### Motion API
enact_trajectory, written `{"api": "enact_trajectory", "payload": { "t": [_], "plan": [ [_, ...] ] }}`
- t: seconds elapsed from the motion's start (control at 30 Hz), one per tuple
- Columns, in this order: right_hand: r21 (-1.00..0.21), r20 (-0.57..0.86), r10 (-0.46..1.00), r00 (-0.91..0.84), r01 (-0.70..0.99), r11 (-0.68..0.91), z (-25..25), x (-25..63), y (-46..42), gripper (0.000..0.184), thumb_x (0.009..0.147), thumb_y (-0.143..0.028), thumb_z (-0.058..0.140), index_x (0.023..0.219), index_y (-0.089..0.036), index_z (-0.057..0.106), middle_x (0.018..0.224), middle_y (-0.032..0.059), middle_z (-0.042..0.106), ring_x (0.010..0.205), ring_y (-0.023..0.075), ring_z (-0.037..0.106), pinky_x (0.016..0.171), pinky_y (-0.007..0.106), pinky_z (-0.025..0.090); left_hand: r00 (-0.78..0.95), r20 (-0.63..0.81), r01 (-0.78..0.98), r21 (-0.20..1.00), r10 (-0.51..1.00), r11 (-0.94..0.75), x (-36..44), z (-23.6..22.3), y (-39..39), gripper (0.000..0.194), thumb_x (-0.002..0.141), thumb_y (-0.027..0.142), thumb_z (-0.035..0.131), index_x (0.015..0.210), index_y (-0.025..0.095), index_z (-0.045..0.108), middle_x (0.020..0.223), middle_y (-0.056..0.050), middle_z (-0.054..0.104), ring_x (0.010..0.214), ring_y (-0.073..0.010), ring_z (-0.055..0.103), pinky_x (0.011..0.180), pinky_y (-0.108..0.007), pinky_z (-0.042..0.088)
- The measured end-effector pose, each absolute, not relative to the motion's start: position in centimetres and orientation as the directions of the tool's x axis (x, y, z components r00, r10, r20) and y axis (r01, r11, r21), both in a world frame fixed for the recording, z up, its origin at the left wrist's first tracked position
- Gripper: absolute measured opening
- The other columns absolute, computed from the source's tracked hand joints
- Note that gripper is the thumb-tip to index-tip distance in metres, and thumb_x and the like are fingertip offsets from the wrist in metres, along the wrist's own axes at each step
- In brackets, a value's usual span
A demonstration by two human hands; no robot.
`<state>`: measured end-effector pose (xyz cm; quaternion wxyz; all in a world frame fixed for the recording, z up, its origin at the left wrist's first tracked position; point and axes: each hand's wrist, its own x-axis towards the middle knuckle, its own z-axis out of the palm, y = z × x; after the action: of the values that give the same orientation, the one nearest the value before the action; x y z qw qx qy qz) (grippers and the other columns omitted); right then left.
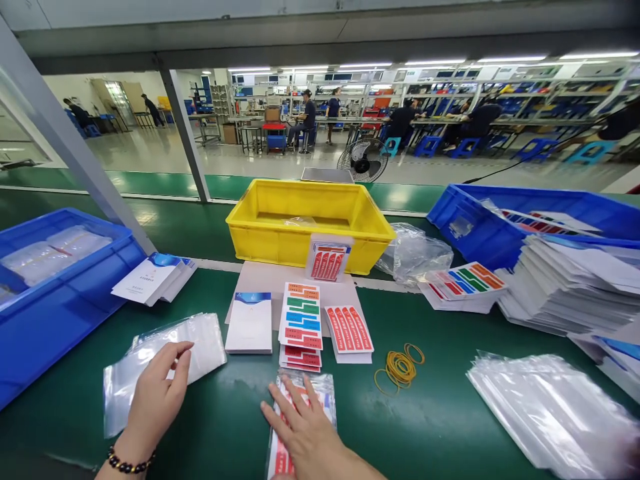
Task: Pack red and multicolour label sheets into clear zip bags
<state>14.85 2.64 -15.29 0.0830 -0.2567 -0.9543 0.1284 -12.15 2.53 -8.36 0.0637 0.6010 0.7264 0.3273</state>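
Observation:
My right hand lies flat, fingers spread, on a clear plastic bag holding red-printed label sheets. My left hand hovers over or rests on a stack of clear plastic bags; its fingers are loosely curled, thumb apart from the forefinger, with nothing visible between them. Beyond my hands stand a stack of white booklets with blue tops, a pile of multicoloured label sheets and a pile of red label sheets. A filled clear bag leans against the yellow bin.
Yellow rubber bands lie right of centre. More clear bags spread at the right, below tall paper stacks. A blue bin stands left, another blue bin back right. Booklets lie beside the left bin.

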Motion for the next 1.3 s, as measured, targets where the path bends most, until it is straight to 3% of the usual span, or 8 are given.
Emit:
{"api": "enact_trajectory", "payload": {
  "t": [0.1,0.27,0.4,0.53,0.63,0.77,1.07,1.3],
  "plan": [
    [-0.305,-0.006,0.509,-0.861,0.487,0.819,-16.2,15.0,2.8,0.086,0.073,-0.072,0.042,0.139,-0.019,0.028,0.141,0.0173,0.032,0.127,0.0427,0.027,0.098,0.064,0.019,-0.344,0.085,0.847,0.458,0.935,0.270,-14.0,-8.0,2.6,0.028,0.082,0.041,0.036,0.076,0.022,0.056,0.069,-0.001,0.064,0.060,-0.0172,0.057,0.056,-0.025,0.042],
    [-0.253,0.146,0.481,-0.864,0.438,0.863,-18.4,15.5,3.0,0.091,0.071,-0.074,0.044,0.141,-0.021,0.022,0.140,0.0160,0.034,0.125,0.0429,0.031,0.099,0.062,0.018,-0.398,-0.270,0.852,0.245,0.877,0.463,-16.7,-9.0,3.2,0.029,0.074,0.043,0.049,0.055,0.022,0.042,0.050,0.001,0.054,0.052,-0.0190,0.052,0.049,-0.025,0.030],
    [-0.251,0.421,0.462,-0.781,0.389,0.886,-18.8,15.3,3.2,0.089,0.072,-0.069,0.048,0.139,-0.015,0.027,0.132,0.0172,0.046,0.122,0.0383,0.038,0.099,0.056,0.027,-0.373,-0.265,0.854,0.277,0.889,0.441,-17.9,-9.6,3.3,0.023,0.073,0.028,0.047,0.053,0.021,0.039,0.052,0.001,0.052,0.054,-0.0167,0.050,0.050,-0.024,0.028],
    [-0.387,0.580,0.504,-0.640,0.329,0.862,-15.6,15.5,3.5,0.044,0.084,-0.036,0.053,0.124,-0.017,0.047,0.117,0.0122,0.059,0.115,0.0275,0.050,0.097,0.043,0.039,-0.332,-0.231,0.853,0.340,0.915,0.396,-16.5,-8.4,2.2,0.026,0.080,0.029,0.038,0.056,0.021,0.040,0.056,0.002,0.051,0.056,-0.0151,0.049,0.051,-0.023,0.029],
    [-0.573,0.554,0.616,-0.560,0.281,0.770,-13.0,15.1,3.6,0.021,0.087,-0.022,0.046,0.103,-0.020,0.059,0.102,0.0091,0.065,0.097,0.0202,0.061,0.082,0.029,0.051,-0.198,-0.220,0.851,0.445,0.955,0.279,-13.0,-7.6,1.0,0.029,0.083,0.033,0.035,0.057,0.020,0.043,0.055,0.003,0.050,0.057,-0.0146,0.049,0.052,-0.022,0.030],
    [-0.736,0.335,0.731,-0.595,0.320,0.597,-12.3,13.5,3.3,0.032,0.085,-0.031,0.050,0.114,-0.018,0.055,0.086,0.0064,0.068,0.067,0.0167,0.065,0.064,0.026,0.054,0.027,-0.186,0.871,0.486,0.982,0.068,-7.2,-8.0,0.1,0.027,0.080,0.027,0.038,0.055,0.020,0.046,0.056,0.001,0.052,0.053,-0.0138,0.046,0.052,-0.024,0.027],
    [-0.433,0.518,0.646,-0.560,0.480,0.763,-15.2,13.2,3.2,0.045,0.083,-0.009,0.033,0.128,-0.012,0.040,0.082,0.0109,0.066,0.070,0.0218,0.064,0.057,0.031,0.054,0.074,-0.265,0.321,0.919,0.961,0.228,-1.8,-10.4,2.4,0.033,0.077,0.041,0.049,0.054,0.018,0.048,0.050,0.003,0.046,0.049,-0.0107,0.041,0.049,-0.022,0.031],
    [-0.367,0.588,0.578,-0.565,0.451,0.814,-14.0,13.2,3.2,0.044,0.083,-0.008,0.035,0.127,-0.010,0.039,0.077,0.0088,0.064,0.064,0.0205,0.059,0.055,0.031,0.050,0.044,-0.424,0.076,0.904,0.905,0.420,-1.4,-11.2,3.2,0.035,0.071,0.045,0.048,0.050,0.017,0.046,0.042,0.005,0.043,0.035,-0.0062,0.033,0.036,-0.019,0.021]
  ]
}}
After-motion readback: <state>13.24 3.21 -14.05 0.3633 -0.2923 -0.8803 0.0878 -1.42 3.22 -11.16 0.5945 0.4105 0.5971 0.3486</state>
